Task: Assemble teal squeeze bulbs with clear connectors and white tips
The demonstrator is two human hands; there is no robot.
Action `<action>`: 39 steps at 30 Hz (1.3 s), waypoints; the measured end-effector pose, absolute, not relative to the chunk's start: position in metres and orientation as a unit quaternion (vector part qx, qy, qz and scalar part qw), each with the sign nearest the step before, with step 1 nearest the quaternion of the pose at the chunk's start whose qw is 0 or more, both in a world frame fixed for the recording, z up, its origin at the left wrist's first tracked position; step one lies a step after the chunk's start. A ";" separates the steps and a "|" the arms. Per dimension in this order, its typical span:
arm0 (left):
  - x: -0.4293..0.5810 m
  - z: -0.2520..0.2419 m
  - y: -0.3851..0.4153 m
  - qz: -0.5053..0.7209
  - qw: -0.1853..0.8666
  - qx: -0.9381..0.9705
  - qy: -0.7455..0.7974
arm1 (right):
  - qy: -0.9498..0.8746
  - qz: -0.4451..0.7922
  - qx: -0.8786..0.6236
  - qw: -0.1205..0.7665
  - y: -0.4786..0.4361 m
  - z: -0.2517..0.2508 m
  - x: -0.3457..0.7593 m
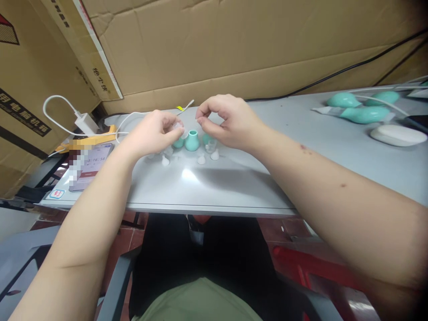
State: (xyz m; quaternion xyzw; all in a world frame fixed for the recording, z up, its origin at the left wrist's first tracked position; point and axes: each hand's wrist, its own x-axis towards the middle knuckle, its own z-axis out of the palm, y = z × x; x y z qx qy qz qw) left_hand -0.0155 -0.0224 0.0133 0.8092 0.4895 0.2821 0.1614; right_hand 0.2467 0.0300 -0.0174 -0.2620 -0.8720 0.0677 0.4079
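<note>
My left hand (152,133) is closed with thumb and fingers around a small clear plastic piece (181,130). Across from it, my right hand (232,120) pinches thumb and forefinger together; anything between those tips is too small to make out. Between and below both hands stands a mint-green rubber bulb (192,141), upright with its round mouth open upward. A second green bulb (178,142) is partly covered by my left hand, a third (207,139) by my right. Small white cone-shaped tips (201,159) and a clear plastic piece (211,146) sit on the table close by.
The grey table (200,187) backs onto a cardboard wall (207,53). On the left lie a phone (92,165), a yellow power strip (92,139) and a white charger (86,123) with its cable. Several green bulbs (366,114) and a white oval object (397,134) lie right.
</note>
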 end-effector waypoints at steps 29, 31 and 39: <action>-0.001 0.020 -0.031 0.076 0.132 0.851 0.502 | -0.960 0.035 -0.205 0.189 0.031 -0.020 0.256; -0.001 0.017 -0.029 0.076 0.122 0.858 0.493 | -0.958 0.044 -0.191 0.209 0.034 -0.021 0.259; -0.007 0.010 -0.025 0.102 0.121 0.862 0.482 | -0.953 0.119 -0.206 0.186 0.023 -0.005 0.266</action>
